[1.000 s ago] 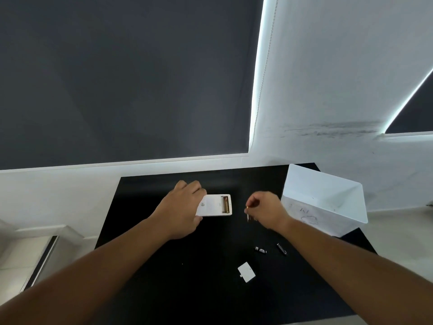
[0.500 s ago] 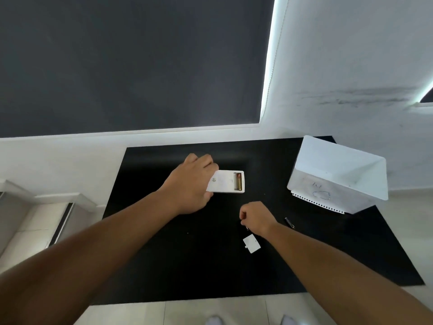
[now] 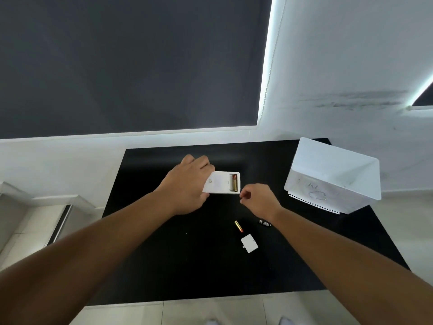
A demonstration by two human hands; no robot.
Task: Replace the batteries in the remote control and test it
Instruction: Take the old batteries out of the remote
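A white remote control [image 3: 220,185] lies back-up on the black table [image 3: 164,254], its battery bay open at the right end with a gold-and-red battery [image 3: 234,183] inside. My left hand [image 3: 187,184] grips the remote's left end. My right hand [image 3: 259,198] hovers at the remote's near right corner, thumb and forefinger pinched together with nothing visible between them. A second gold-and-red battery [image 3: 239,225] lies loose on the table below that hand. The white battery cover [image 3: 249,243] rests just nearer to me.
A small black battery [image 3: 264,223] lies beside my right wrist. A white plastic bin [image 3: 332,181] stands tilted at the table's far right. Behind the table are a white wall and a dark window blind. Pale floor tiles border the near edge.
My right hand dipped down towards the cover, then came back up to the remote's right corner. The gold battery it pinched now lies on the table. My left hand kept hold of the remote.
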